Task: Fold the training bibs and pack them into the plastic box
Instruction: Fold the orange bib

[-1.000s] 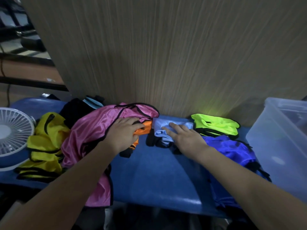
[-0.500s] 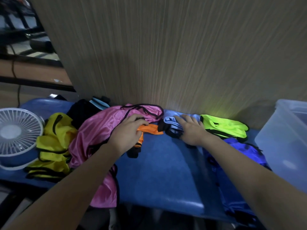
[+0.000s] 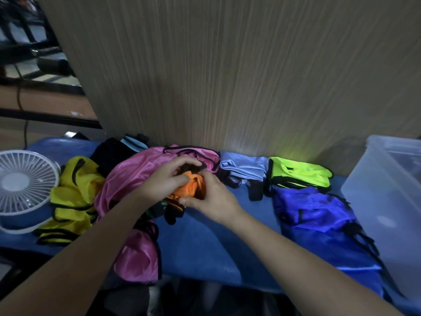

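The orange bib is sitting bunched at desk centre, both the left hand and the right hand gripping it. I'd be shaking it flat first (box waiting at three o'clock).

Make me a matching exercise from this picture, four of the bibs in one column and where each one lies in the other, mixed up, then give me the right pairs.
Column one:
1. orange bib
2. yellow bib
3. neon green bib
4. dark blue bib

Column two:
A. beside the white fan
B. held between the two hands
C. at the wall, next to the light blue bib
D. nearest the plastic box, on the side toward the camera

Pairs: 1-B, 2-A, 3-C, 4-D
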